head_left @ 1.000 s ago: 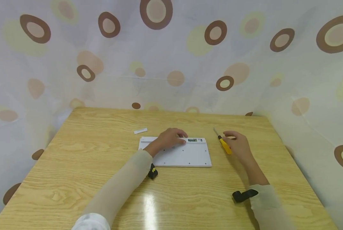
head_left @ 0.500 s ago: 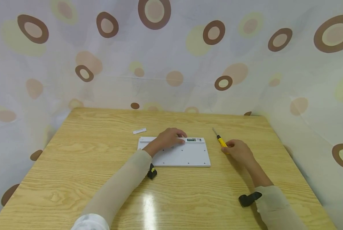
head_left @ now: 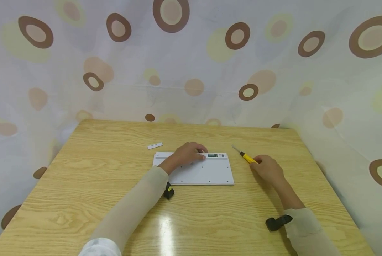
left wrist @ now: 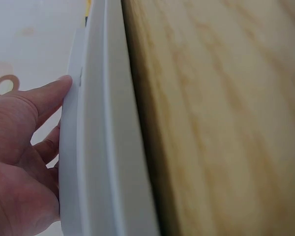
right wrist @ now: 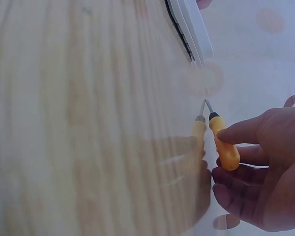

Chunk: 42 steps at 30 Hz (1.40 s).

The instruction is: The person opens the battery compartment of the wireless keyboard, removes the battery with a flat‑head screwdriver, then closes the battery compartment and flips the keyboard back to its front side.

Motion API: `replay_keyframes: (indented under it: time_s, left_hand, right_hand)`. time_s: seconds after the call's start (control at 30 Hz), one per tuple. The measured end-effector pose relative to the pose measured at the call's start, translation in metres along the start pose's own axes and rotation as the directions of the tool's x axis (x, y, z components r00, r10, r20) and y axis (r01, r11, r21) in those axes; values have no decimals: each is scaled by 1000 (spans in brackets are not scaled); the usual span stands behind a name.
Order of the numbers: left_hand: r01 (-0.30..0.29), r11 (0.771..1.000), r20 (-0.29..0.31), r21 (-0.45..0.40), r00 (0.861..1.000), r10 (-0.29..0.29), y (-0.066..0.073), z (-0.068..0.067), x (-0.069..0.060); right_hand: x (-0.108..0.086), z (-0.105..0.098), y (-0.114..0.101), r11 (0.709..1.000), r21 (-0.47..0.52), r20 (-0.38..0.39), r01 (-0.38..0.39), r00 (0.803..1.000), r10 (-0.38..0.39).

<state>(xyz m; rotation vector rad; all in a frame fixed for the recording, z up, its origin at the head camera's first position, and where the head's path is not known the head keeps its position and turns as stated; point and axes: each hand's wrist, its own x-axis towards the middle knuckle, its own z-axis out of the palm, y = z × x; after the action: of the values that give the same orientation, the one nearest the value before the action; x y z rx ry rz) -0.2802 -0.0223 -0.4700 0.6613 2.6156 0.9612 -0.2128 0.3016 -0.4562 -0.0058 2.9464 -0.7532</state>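
Note:
A white keyboard lies underside up on the table, small screws dotted over it. Along its far raised ridge is an uncovered battery compartment with something green inside, probably a battery. My left hand holds the keyboard at this ridge, thumb on the near side and fingers over the far edge. To the right, my right hand pinches the yellow handle of a screwdriver between thumb and fingers. The screwdriver's metal shaft points away and left, towards the keyboard. In the right wrist view the screwdriver is close to the tabletop.
A small white strip, seemingly the battery cover, lies beyond the keyboard's far left corner. The wooden table reflects light at the front. A patterned curtain hangs behind and around the table.
My right hand has come down onto the screwdriver's handle and taken hold of it. The screwdriver's tip has swung left, towards the keyboard. My left hand stays on the keyboard.

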Motion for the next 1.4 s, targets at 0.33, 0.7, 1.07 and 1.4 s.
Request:
replay_keyframes:
  time_s: [0.33,0.7,1.07,1.4]
  left_hand:
    - [-8,1000,-5,1,1000,8,-2,0,-2]
    - [-4,1000,-12,-13,1000,4,-2,-1,-5]
    - [-15,1000,-15,-5,1000,15,-2,0,-2]
    - [-1,1000,-15,-11,1000,1,-1,1,-2]
  right_hand:
    - [-13,-7,-1,995,45,-176,84,981,-75]
    - [-11,-10,-6,951,182,-429,250,890,-152]
    - [-2,-10,-22,865,381,-569,325,821,-58]
    - [9,-4,-48,770,499,-549,398,833,-75]
